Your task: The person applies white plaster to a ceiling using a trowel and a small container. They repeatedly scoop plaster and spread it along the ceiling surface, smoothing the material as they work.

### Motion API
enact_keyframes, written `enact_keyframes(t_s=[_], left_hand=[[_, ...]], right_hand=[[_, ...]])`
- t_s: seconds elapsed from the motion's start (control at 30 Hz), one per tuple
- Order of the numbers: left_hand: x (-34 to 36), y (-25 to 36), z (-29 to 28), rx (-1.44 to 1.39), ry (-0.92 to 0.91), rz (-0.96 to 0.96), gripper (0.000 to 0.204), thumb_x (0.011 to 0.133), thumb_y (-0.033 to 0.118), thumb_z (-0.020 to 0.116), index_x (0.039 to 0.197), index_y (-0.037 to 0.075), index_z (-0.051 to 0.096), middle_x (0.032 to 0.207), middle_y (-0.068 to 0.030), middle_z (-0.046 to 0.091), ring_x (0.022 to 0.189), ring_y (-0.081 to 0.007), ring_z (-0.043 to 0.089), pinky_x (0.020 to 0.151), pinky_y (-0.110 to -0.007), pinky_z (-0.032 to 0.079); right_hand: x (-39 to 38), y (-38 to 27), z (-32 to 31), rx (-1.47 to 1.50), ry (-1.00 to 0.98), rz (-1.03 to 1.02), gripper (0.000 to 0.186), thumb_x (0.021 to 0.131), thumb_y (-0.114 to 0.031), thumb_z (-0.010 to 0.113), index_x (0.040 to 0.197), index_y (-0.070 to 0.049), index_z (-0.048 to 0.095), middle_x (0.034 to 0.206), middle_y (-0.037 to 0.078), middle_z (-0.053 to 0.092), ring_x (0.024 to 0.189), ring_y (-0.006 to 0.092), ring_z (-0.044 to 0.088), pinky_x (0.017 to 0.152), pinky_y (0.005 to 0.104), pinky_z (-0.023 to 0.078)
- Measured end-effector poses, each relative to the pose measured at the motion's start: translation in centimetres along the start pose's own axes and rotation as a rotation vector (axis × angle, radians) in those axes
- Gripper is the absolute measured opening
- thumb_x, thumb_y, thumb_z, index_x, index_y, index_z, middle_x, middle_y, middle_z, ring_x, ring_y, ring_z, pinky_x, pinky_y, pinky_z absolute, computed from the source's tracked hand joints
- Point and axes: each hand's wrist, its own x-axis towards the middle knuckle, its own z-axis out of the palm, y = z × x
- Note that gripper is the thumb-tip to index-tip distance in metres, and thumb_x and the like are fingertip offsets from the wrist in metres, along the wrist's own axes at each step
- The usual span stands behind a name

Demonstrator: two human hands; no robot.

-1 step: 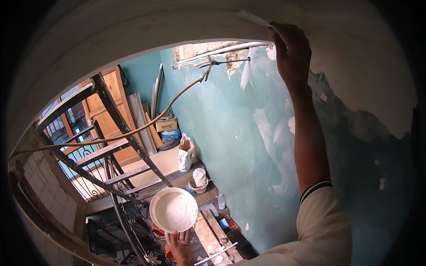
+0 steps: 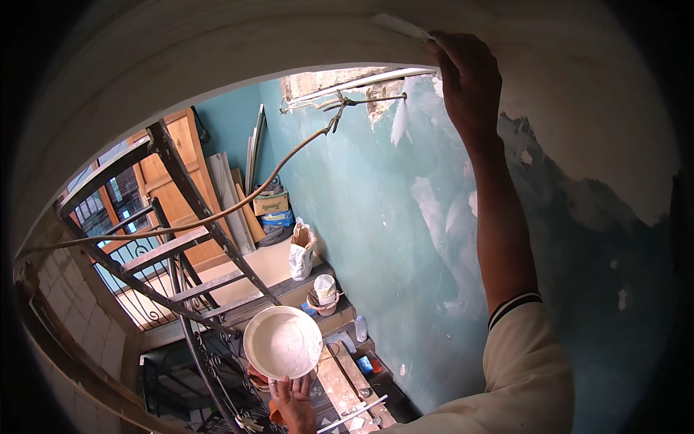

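My right hand point(image 2: 471, 76) is raised high, closed on a putty knife whose handle is hidden. The pale, flat blade point(image 2: 400, 27) lies against the underside of the whitish plastered ceiling edge point(image 2: 318, 45). Low in the view, my left hand point(image 2: 293, 406) holds a round white tub point(image 2: 283, 340) by its near side, some fingers out of sight beneath it. Smooth white paste point(image 2: 289, 346) covers the tub's inside. Bluish-green wall point(image 2: 369, 195) with white patches extends below my raised arm.
A dark metal ladder point(image 2: 199, 192) leans at left, crossed by a long brown cable point(image 2: 238, 206). Below are a plank point(image 2: 340, 387), an opened white sack point(image 2: 301, 253) and a small white bucket point(image 2: 325, 289). A wooden door point(image 2: 166, 170) and boxes point(image 2: 272, 206) stand farther back.
My right hand and the putty knife have shifted slightly left and up along the ceiling edge. My left hand and the tub look the same.
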Motion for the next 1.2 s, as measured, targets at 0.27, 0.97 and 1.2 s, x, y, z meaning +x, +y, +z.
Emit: enact_keyframes(t_s=[0.27, 0.97, 1.2], left_hand=[[0.3, -0.2, -0.3, -0.014, 0.001, -0.013, 0.074, 0.102, 0.023, 0.064, 0.160, -0.002, 0.025, 0.157, -0.0317, 0.045, 0.141, -0.0468, 0.054, 0.117, -0.054, 0.049], [0.2, 4.0, 3.9, -0.211, -0.067, 0.088, 0.075, 0.094, -0.002, 0.068, 0.158, 0.004, 0.031, 0.153, -0.0233, 0.048, 0.138, -0.0411, 0.058, 0.111, -0.058, 0.056], [-1.4, 7.9, 4.1, -0.085, 0.003, 0.314, 0.085, 0.088, -0.003, 0.079, 0.160, 0.004, 0.036, 0.144, -0.0174, 0.061, 0.132, -0.0272, 0.063, 0.108, -0.043, 0.056]], right_hand=[[-2.3, 5.1, -2.6, -0.276, 0.032, 0.038, 0.020, 0.093, -0.011, 0.077, 0.113, -0.016, 0.077, 0.098, 0.004, 0.074, 0.087, 0.0266, 0.069, 0.074, 0.0407, 0.053], [-11.1, -16.1, -9.8, 0.822, -0.929, 1.024, 0.025, 0.107, -0.014, 0.063, 0.123, 0.003, 0.070, 0.088, 0.008, 0.066, 0.071, 0.0146, 0.065, 0.064, 0.0314, 0.053], [-14.0, -26.2, -9.4, 1.017, -1.094, 0.524, 0.025, 0.099, -0.002, 0.070, 0.123, -0.001, 0.073, 0.091, 0.011, 0.066, 0.076, 0.0235, 0.067, 0.067, 0.0360, 0.054]])
